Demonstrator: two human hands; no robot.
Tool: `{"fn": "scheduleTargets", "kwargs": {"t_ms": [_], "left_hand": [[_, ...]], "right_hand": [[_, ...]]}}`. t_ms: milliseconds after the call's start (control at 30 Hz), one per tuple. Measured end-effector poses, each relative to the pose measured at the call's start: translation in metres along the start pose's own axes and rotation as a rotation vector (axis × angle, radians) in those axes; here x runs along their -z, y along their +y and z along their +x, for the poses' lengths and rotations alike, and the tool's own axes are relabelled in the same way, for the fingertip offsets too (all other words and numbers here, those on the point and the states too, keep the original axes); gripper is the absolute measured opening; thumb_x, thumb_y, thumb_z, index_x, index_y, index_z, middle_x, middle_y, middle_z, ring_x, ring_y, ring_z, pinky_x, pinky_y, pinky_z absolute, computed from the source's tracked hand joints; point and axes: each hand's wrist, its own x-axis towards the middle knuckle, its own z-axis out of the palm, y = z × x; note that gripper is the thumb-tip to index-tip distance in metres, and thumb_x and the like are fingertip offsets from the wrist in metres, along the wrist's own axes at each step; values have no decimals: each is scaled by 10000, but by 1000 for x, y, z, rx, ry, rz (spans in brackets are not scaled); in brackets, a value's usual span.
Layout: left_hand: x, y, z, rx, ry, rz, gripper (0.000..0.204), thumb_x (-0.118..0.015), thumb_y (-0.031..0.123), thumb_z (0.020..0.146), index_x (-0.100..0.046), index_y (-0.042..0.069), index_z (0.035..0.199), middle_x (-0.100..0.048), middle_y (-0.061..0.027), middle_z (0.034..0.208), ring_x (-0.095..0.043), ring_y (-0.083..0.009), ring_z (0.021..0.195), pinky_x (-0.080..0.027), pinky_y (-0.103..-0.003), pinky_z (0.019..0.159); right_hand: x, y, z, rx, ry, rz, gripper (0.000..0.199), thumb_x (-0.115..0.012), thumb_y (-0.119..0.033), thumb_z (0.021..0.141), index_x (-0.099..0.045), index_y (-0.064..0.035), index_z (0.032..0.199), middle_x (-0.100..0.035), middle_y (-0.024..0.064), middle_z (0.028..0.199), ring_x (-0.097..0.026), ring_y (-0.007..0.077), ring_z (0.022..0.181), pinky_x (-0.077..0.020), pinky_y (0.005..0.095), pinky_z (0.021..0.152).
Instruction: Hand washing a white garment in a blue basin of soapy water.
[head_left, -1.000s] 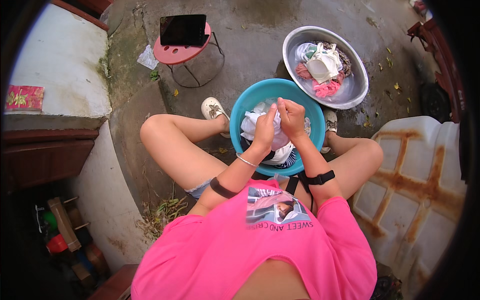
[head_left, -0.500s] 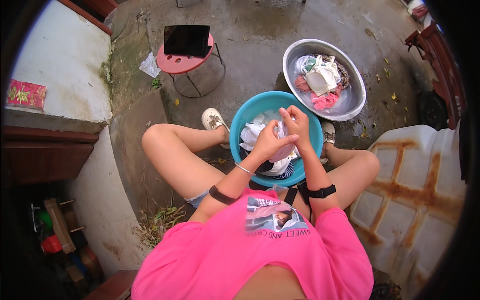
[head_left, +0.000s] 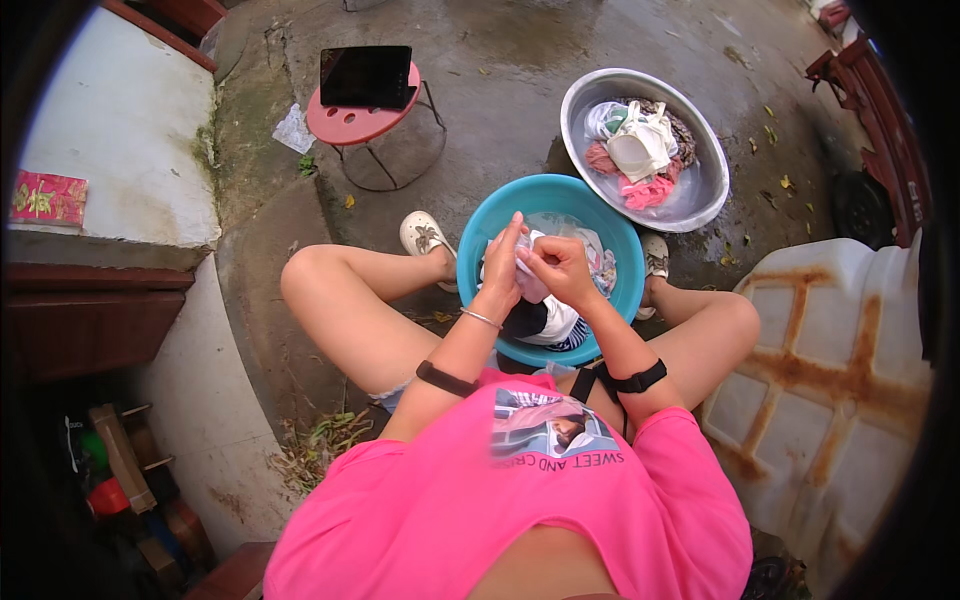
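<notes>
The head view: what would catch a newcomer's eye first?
The bright pink fabric shirt fills the lower middle. Just above it, the left hand and right hand hold a thin, pale cloth over a round turquoise basin. Beyond, a round silver metal basin with piled clothes stands at upper right, and a flat black tablet-like screen on a round red stool at upper left.

The floor (head_left: 490,115) is glistening wet in patches. The teal basin (head_left: 628,235) is standing on it beneath the left hand (head_left: 505,268) and right hand (head_left: 562,268). Beyond the right hand, to its right, the metal basin (head_left: 708,180) is sitting, with leaves (head_left: 785,183) lying farther right. Beyond the left hand, to its left, the stool (head_left: 350,124) is standing, a white scrap (head_left: 294,130) lying farther left.
</notes>
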Motion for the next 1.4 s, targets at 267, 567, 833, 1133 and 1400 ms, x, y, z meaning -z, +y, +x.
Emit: {"fn": "scheduleTargets", "kwargs": {"t_ms": [267,567,833,1133,1400], "left_hand": [[-23,-25,-23,-52,-48,410,398,-445,423,920,-479,121,662,-442,28,623,-411,-62,568,-342,-231,512],[-13,-18,-15,45,-81,-3,356,-439,376,929,-453,173,637,-425,50,587,-408,-63,520,-315,-227,478],[-15,-16,-12,-155,-12,399,364,-456,353,929,-438,124,646,-416,40,592,-368,-63,509,-270,-223,461],[-23,-12,-30,-147,-31,295,420,-414,394,941,-431,141,607,-383,51,604,-324,-50,540,-269,-250,464],[0,-6,-14,-134,-186,142,449,-384,416,944,-377,139,591,-328,37,537,-337,-60,522,-279,-231,500]], "right_hand": [[5,21,11,-68,374,-278,332,-623,-154,782,-472,-6,526,-441,126,481,-428,234,388,-319,330,399],[-19,6,-5,373,215,-317,353,-629,-109,774,-407,-28,511,-370,97,483,-402,172,388,-307,292,401],[0,8,11,-245,415,176,270,-613,-182,837,-562,9,654,-472,30,501,-409,49,489,-312,242,435],[-3,6,10,46,244,-223,308,-611,-162,794,-490,-41,538,-456,114,489,-494,266,422,-381,323,416],[-34,-32,-14,499,139,-443,332,-684,-186,718,-455,-67,510,-441,107,480,-486,257,419,-386,341,421]]}}
